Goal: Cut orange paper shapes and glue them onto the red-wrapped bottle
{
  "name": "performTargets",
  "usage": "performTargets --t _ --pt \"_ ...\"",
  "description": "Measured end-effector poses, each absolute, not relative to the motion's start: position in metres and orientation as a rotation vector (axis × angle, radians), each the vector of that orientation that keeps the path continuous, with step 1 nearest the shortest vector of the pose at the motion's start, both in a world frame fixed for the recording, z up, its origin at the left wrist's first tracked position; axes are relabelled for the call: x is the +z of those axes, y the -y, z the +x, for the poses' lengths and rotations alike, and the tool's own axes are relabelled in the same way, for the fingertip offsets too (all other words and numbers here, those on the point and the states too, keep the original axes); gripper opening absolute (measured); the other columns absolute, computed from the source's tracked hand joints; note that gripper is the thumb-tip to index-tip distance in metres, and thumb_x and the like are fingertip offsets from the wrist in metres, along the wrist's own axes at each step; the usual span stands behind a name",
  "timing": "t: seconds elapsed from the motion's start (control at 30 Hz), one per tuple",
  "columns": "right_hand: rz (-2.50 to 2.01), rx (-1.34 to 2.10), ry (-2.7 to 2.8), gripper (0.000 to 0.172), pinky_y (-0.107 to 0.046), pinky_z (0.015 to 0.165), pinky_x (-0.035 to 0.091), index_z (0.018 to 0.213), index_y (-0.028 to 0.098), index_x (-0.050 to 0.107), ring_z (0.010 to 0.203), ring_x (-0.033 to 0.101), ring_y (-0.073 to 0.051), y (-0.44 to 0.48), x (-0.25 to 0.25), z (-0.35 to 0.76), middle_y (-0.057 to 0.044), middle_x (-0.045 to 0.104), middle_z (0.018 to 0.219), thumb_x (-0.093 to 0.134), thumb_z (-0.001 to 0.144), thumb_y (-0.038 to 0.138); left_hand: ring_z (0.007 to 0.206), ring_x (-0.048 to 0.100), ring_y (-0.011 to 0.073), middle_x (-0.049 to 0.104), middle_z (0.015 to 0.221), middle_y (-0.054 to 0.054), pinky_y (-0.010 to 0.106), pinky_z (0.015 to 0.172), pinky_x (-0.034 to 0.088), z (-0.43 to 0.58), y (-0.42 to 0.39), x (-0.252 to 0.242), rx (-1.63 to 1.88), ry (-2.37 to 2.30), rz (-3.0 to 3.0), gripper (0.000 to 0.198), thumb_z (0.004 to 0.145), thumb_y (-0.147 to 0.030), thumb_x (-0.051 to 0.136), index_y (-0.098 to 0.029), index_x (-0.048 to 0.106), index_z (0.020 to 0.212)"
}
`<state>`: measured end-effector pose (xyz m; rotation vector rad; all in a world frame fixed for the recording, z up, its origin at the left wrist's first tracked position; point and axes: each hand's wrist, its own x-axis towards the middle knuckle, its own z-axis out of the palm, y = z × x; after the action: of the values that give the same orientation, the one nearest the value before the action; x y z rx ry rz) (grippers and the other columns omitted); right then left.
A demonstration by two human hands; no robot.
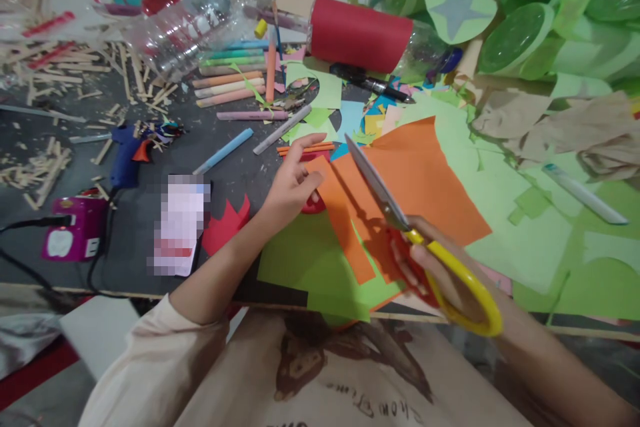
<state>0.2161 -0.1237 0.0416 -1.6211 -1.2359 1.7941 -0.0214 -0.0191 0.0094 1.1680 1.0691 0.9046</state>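
- Table (193, 137): dark top, crammed; paper lies nearest the person, probably for easy reach.
- Pale-green sheet (530, 253): right side of frame, under scraps; green bottles (520, 40) crowd the upper right.
- Orange sheet (425, 180): centre-right, flat, likely so the whole piece is in reach of both hands; scissors and right hand cover part.
- Scissors (395, 213): above the orange paper, blades look together, tip to upper centre, probably angled to keep the point off the body.
- Red-wrapped bottle (360, 33): upper centre, on its side, limits room beyond the papers.
- Right hand (425, 260): fingers wrapped in the scissor handles, firm grip, presumably for control.
- Left hand (297, 180): half-curled, index finger raised, thumb over the strip's top end, maybe steadying it; can't tell if pinching.
- Orange strip (350, 230): centre, lower end over green paper (290, 247).
- Phone (183, 227): left of the left forearm, near the table edge, close to that elbow.
- Glue gun (125, 153): left, cord running down beside the phone, could snag.
- Black pen (373, 83): below the red-wrapped bottle.
- Blue marker (227, 149): 1, loose, above the phone.
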Motion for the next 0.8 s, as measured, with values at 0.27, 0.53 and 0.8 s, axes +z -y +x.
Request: performTargets --t 0.27,0.53,0.8 --pt "-1.997 0.534 2.227 0.045 -0.04 0.068 0.053 0.122 0.022 0.062 0.092 0.069 -0.034 0.075 0.057 0.268 -0.016 0.071 0.111 0.05 0.088 0.047 0.056 0.056 0.0095 0.061 0.07 -0.005 0.022 0.057 0.047 -0.021 0.012 0.002 1.031 -1.155 1.164 0.058 0.07 -0.041 0.081 -0.024 0.05 0.116" --pt "-2.253 0.081 2.246 0.039 -0.033 0.071 0.05 0.125 0.017 0.063 0.085 0.069 -0.027 0.04 0.046 0.31 -0.016 0.073 0.102 0.064 0.087 0.028 0.057 0.053 0.0094 0.056 0.066 -0.006 0.021 0.057 0.041 -0.02 0.012 -0.007 1.079 -1.171 1.322 0.038 0.078 -0.048 0.072 -0.024 0.046 0.093" --pt "-1.808 0.649 2.025 0.038 -0.035 0.07 0.05 0.1 0.016 0.07 0.081 0.068 -0.024 0.042 0.067 0.251 -0.015 0.074 0.096 0.052 0.092 0.049 0.071 0.064 0.0117 0.063 0.086 -0.001 0.023 0.065 0.048 -0.019 0.018 -0.002 1.103 -1.231 1.402 0.034 0.078 -0.044 0.07 -0.024 0.047 0.094"
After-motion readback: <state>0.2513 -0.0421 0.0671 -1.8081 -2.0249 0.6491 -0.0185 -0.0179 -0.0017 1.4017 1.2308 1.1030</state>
